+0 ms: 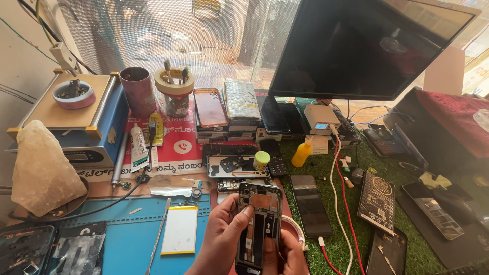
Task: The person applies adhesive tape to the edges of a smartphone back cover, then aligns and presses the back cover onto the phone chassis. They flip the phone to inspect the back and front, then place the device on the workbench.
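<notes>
Just right of the blue work mat point(127, 239), an opened phone frame point(258, 226) stands upright in both hands. It looks light, stiff and fragile, with exposed parts inside, so its side rails seem the safest hold. Left hand point(221, 239) fingers curl closed along its left rail, while the right hand point(285, 254) pinches its lower end, thumb on the face.
</notes>
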